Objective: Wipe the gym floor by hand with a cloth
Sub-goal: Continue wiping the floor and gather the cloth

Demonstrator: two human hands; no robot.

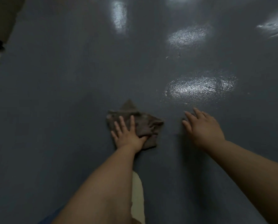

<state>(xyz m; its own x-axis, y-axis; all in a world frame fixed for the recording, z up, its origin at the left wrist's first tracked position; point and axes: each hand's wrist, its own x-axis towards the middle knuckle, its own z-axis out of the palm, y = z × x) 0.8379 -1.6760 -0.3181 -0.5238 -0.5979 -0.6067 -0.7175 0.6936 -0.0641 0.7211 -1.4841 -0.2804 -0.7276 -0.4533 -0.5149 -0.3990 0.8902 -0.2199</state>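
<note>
No text, label, brand, number or sign can be read anywhere in the head view.
</note>
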